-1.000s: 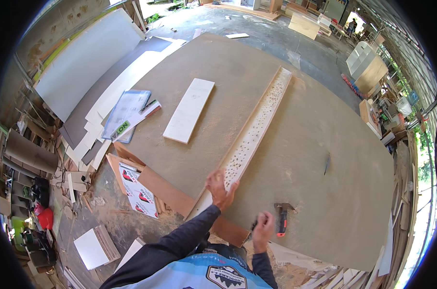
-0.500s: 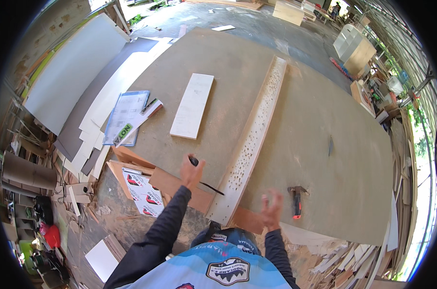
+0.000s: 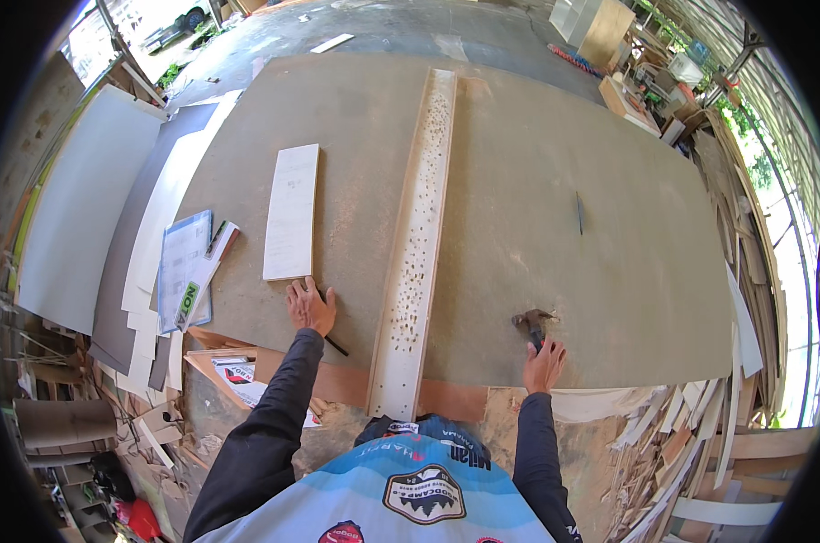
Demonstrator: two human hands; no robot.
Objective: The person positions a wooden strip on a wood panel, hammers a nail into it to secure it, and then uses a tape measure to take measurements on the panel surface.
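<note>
My left hand [image 3: 310,308] lies low on the work table, its fingers stretched toward the near end of a white board [image 3: 291,213] and its thumb apart. Between thumb and fingers a bit of black shows. From beneath the hand a thin dark rod [image 3: 336,347] sticks out over the tabletop; whether both are one tool is hidden. My right hand [image 3: 544,364] is closed round the handle of a claw hammer [image 3: 533,319], whose head points away from me on the table. Between my hands runs a long pale panel [image 3: 416,244] peppered with holes.
A brown work table [image 3: 627,299] spreads out ahead. On its left lie a blue-edged document folder [image 3: 182,262] and a white strip [image 3: 204,276]. A thin dark blade-like piece [image 3: 580,214] rests at right. Wood offcuts [image 3: 663,425] are heaped at the lower right; large sheets [image 3: 93,208] lean at left.
My left hand has lowered to the tabletop from a fist with a black end showing. My right hand has gone from empty to gripping the hammer. The view has shifted rightward.
</note>
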